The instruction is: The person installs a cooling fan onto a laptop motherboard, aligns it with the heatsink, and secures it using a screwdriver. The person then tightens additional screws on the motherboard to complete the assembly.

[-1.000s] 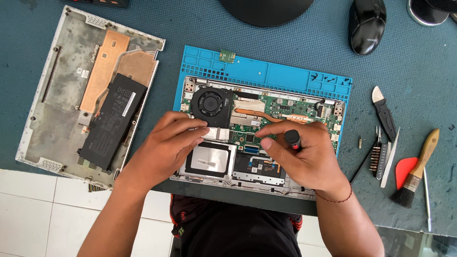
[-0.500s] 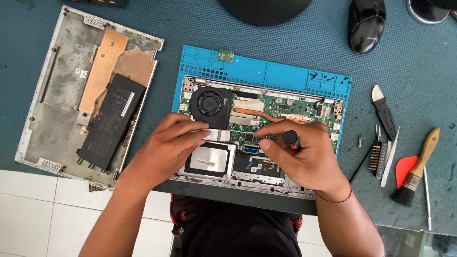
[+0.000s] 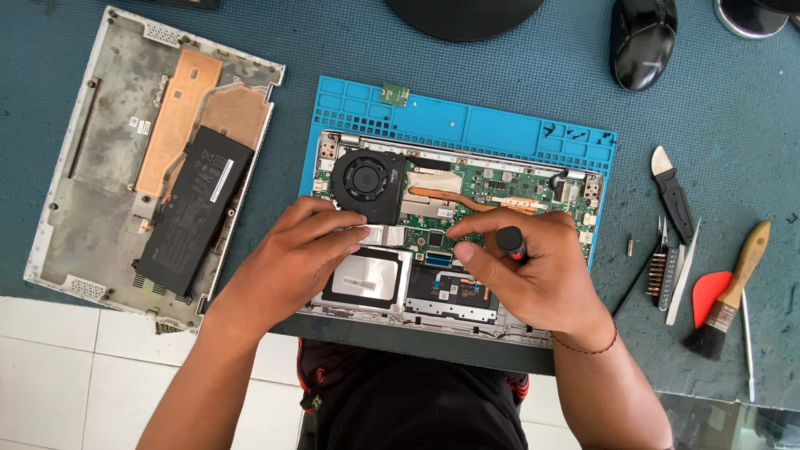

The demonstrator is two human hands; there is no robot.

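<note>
An electronics repair workbench. A blue silicone work mat (image 3: 500,125) lies on a teal desk cover (image 3: 733,150). At right lie a brush (image 3: 729,292) and pry tools (image 3: 673,200).

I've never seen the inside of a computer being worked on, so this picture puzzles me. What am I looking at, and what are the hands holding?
The one view comes from a camera on the person's head, looking down. An opened laptop lies on a blue mat, its round fan and green circuit board showing. The right hand holds a small screwdriver upright over the board; the left hand rests on the laptop beside it. To the left lies the removed bottom cover with a black battery on it. On the right are a brush and other small tools; a mouse sits above.
</note>
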